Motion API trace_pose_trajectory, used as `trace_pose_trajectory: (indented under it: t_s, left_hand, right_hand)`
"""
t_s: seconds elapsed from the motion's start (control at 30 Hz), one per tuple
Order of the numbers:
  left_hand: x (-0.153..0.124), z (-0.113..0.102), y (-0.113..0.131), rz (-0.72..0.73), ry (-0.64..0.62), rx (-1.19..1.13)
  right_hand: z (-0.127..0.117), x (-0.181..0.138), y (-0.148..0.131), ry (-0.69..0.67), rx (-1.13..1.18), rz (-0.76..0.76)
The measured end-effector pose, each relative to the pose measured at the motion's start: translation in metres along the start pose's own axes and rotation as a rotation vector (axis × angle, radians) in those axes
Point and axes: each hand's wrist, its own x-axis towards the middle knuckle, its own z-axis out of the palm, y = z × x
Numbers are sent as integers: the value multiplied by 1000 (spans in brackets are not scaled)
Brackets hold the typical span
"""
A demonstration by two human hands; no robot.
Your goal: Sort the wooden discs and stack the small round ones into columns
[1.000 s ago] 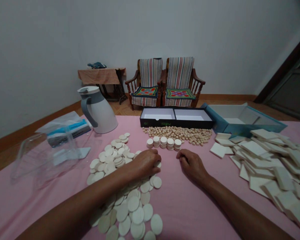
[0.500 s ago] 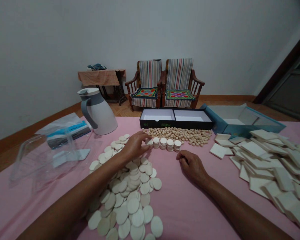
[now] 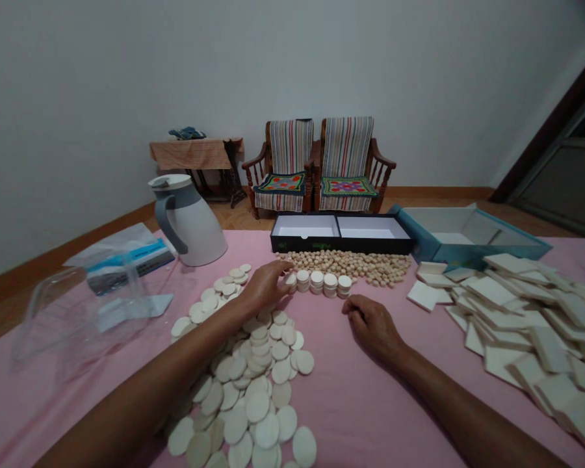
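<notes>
My left hand has its thumb and fingers closed round the leftmost stack of wooden discs, at the left end of a short row. Several more disc stacks stand upright to the right of it. Beneath and around my left forearm spreads a heap of loose pale wooden discs. My right hand rests on the pink cloth, fingers curled in, just right of the row's last stack. Whatever may lie inside its curled fingers is hidden.
Small wooden beads lie behind the stacks, before a black two-part box. A blue box and piled wooden tiles are at right. A white jug, a blue carton and clear plastic trays stand left.
The whole view has shifted slightly. Both hands keep nearly the same places, the left at the leftmost stack and the right resting on the cloth.
</notes>
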Motion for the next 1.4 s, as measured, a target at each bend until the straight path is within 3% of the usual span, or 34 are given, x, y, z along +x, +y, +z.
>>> trace_pose_trajectory:
  t_s: [0.6, 1.4]
  left_hand:
    - [7, 13, -6, -27, -121, 100]
    - [23, 1, -3, -72, -280, 162]
  right_hand:
    - [0, 0, 0, 1, 24, 11]
    - [0, 0, 0, 13, 26, 1]
